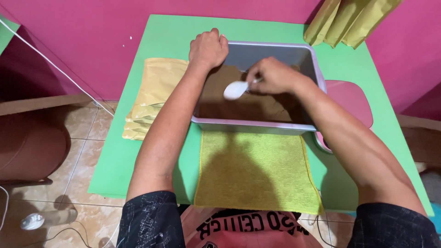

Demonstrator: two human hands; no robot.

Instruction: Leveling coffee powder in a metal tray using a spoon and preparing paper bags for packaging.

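A right hand (274,76) grips a white spoon (236,90) over brown powder (248,103) in a metal tray (317,69) on the green worktop (170,36). The clenched left hand (209,47) steadies the tray's far-left rim. Shallow, level scoops look wisest; paper bags (154,96) and a yellow cloth (255,170) leave little spare room.

**Wearer's arms & clothing**

Two bare forearms, no watch/rings/gloves seen. Left hand (209,47) and right hand (274,76) both uncovered. Well back from each hand, past the elbow, short sleeves start: black fabric w/ thin grey-white scratchy line print, hems approx at upper arm. Between the sleeves, a reddish-pink garment front w/ bold black lettering, partly cut off by frame edge.
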